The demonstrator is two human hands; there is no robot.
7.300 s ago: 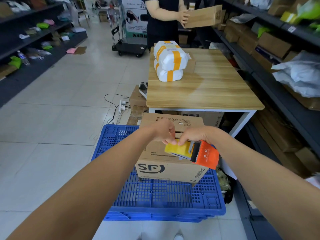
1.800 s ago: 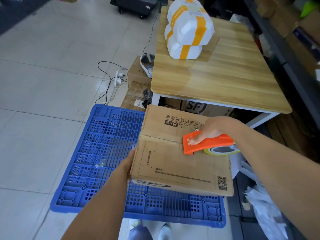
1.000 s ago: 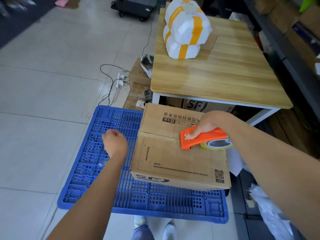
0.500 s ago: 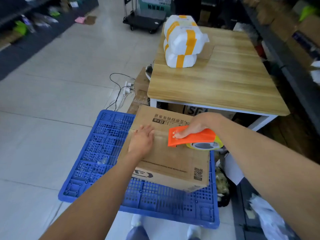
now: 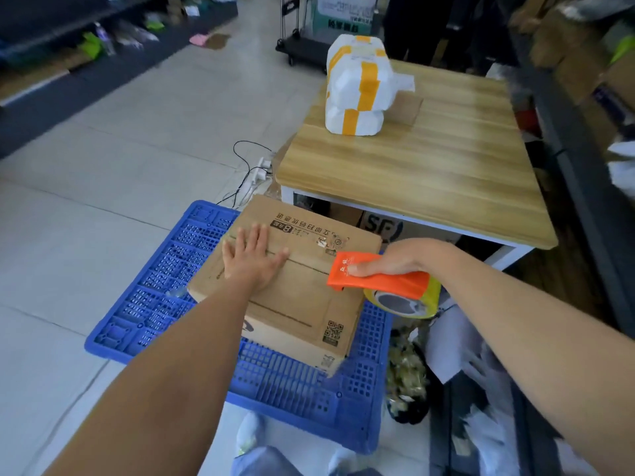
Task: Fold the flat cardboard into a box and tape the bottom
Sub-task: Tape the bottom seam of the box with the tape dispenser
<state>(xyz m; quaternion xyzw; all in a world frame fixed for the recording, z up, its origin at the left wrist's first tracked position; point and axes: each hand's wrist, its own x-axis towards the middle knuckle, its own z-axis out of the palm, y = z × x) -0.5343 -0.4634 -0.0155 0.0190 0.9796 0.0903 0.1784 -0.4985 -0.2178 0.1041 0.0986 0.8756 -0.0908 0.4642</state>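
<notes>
Two flaps [image 5: 311,235] are met along a seam [image 5: 309,265] on the upturned face of the cardboard box [image 5: 295,305], which is borne by a blue pallet [image 5: 144,304] beneath it, with a wooden table [image 5: 429,166] just beyond its far side. The left hand [image 5: 252,261] is laid flat on the left half of that face, fingers straight and spread apart, the palm across the seam. The right hand [image 5: 402,259] is curled round an orange tape dispenser [image 5: 378,280], one finger stretched along its top. The dispenser's front lip is set on the box near the right end of the seam, while the tape roll [image 5: 402,303] is hung out past the box's right edge. Whether tape has already been laid along the seam cannot be told. Several failures can be foreseen. If the palm is lifted too early, the flaps may be sprung open and a gap taped in. If the dispenser is drawn at a slant, the strip may be run onto one flap only, and the bottom would be left weak. As the box is set askew on the slotted pallet, it could be dragged by the pull of the tape unless enough weight is put through the palm. Should the dispenser be run leftward, the spread fingers would be placed in the path of its cutter.
</notes>
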